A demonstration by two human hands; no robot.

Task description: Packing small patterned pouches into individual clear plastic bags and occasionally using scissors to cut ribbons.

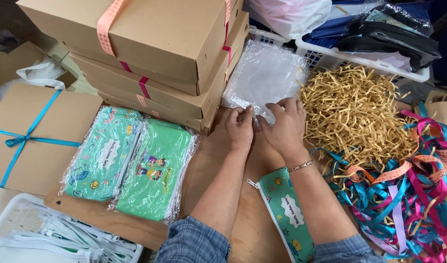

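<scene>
- Clear plastic bag (265, 78): see-through, glossy.
- Pouches (131, 160): mint green with cartoon prints, white label patch.
- Boxes (150, 44): plain brown, tied with peach and magenta ribbon.
- Flat box (36, 131): brown, blue ribbon.
- Paper shred (355, 109): tan.
- Ribbon heap (408, 195): teal, magenta, peach, lilac.
- Sleeves (194, 243): blue-grey check.

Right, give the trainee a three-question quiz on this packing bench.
1. True or false: both hands pinch the edge of the clear plastic bag.
2. What lies under the right forearm? A) green zip pouch B) scissors C) tape roll
3. What colour ribbon ties the flat box at the left?

Key:
1. True: left hand and right hand both hold it.
2. A, the green zip pouch.
3. Blue.
</scene>
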